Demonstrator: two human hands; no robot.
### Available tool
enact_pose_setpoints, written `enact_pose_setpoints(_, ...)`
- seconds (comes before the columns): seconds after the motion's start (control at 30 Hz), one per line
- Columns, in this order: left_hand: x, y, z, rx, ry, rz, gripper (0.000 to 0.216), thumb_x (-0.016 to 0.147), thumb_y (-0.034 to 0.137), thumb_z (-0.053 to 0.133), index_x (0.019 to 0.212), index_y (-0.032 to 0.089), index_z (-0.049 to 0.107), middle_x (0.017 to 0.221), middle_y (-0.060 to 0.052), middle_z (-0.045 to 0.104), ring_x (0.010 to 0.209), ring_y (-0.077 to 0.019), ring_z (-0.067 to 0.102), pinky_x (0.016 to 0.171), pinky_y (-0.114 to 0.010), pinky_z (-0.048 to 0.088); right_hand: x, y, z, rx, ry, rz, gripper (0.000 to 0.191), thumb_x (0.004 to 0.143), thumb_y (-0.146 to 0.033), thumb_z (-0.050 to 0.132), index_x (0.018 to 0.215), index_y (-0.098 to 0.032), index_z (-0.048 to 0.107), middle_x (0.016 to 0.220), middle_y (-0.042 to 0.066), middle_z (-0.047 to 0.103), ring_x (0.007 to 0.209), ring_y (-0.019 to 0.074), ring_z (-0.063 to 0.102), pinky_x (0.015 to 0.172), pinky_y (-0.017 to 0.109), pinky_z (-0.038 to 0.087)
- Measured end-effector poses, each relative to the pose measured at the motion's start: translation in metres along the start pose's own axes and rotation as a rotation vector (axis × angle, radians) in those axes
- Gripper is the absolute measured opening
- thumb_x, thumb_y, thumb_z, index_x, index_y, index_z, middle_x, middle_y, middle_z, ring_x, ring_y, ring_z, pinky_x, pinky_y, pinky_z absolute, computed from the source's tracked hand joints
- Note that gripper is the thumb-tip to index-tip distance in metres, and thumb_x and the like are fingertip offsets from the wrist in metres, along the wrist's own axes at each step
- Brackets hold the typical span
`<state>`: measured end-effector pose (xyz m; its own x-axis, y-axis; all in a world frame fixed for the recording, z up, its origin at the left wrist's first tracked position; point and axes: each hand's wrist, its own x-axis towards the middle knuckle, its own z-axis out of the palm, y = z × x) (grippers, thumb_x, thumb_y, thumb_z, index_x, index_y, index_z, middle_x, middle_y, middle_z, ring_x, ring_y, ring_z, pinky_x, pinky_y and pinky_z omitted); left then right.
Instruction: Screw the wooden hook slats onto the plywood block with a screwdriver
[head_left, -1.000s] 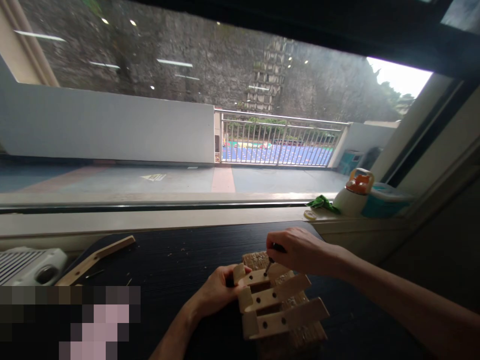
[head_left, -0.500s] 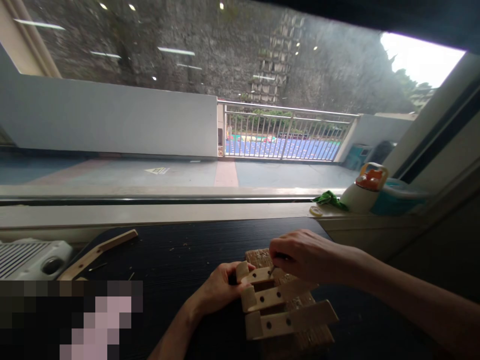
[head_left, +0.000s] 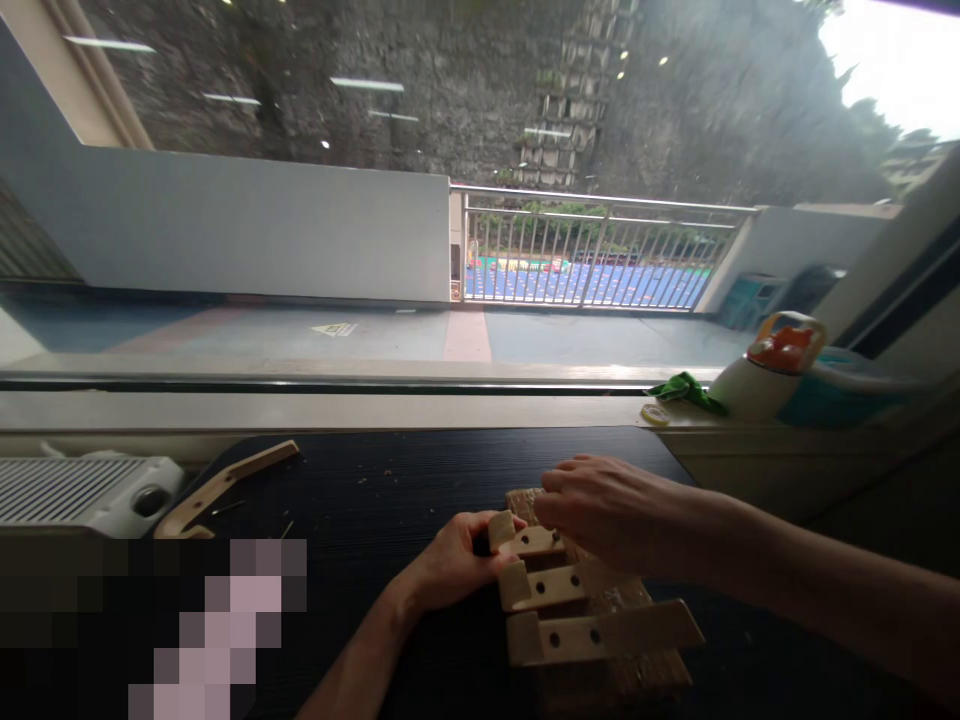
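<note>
A small wooden assembly (head_left: 592,630) of three light slats with dark holes, fixed over a rough chipboard block, sits on the black table (head_left: 405,490). My left hand (head_left: 454,560) is closed round its near-left end, thumb on the top slat. My right hand (head_left: 600,505) curls over the far top slat, fingers bent down onto it; whatever it holds is hidden under the palm.
A curved loose wooden piece (head_left: 225,485) lies at the left of the table beside a white ribbed appliance (head_left: 82,490). On the window sill at right stand a white jug with an orange lid (head_left: 772,365), a green cloth (head_left: 686,390) and a small tape roll (head_left: 655,413). Wood crumbs dot the table.
My right hand has sunk lower onto the top slat, and the thin dark tool tip seen under it earlier is no longer visible. The view has shifted left and down a little.
</note>
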<state>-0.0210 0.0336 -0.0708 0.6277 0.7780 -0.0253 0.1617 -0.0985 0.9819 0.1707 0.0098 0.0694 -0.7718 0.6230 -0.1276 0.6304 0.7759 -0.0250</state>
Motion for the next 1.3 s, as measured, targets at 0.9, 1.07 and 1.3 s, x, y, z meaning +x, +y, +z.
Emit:
enact_pose_setpoints(0.9, -0.002, 0.006, -0.01, -0.242, -0.041, 0.071, 0.042, 0.075, 0.032, 0.066, 0.114, 0.016, 0.058, 0.106, -0.007, 0.066, 0.102, -0.0235, 0.057, 0.091, -0.034, 0.042, -0.049, 0.05, 0.087, 1.021, 0.381, 0.669, 0.043, 0.08, -0.047, 0.049, 0.097, -0.01, 0.063, 0.066, 0.002, 0.057, 0.059, 0.0124, 0.049, 0.053, 0.024, 0.037)
enact_pose_setpoints(1.07, -0.004, 0.003, -0.013, -0.224, -0.063, 0.023, 0.042, 0.078, 0.036, 0.063, 0.115, 0.018, 0.059, 0.111, -0.008, 0.065, 0.106, -0.0245, 0.056, 0.092, -0.035, 0.041, -0.042, 0.033, 0.109, 1.188, 0.494, 0.54, 0.039, 0.077, -0.045, 0.056, 0.098, -0.013, 0.061, 0.084, 0.003, 0.06, 0.076, 0.0152, 0.052, 0.065, 0.024, 0.039)
enact_pose_setpoints(1.3, -0.002, 0.004, -0.013, -0.1, 0.2, 0.006, 0.04, 0.073, 0.036, 0.067, 0.107, 0.015, 0.062, 0.1, -0.007, 0.069, 0.095, -0.0238, 0.061, 0.084, -0.032, 0.046, -0.03, 0.057, 0.105, 1.212, 0.736, 0.665, 0.037, 0.071, -0.051, 0.057, 0.073, -0.014, 0.055, 0.059, -0.004, 0.044, 0.051, 0.0082, 0.038, 0.046, 0.022, 0.03)
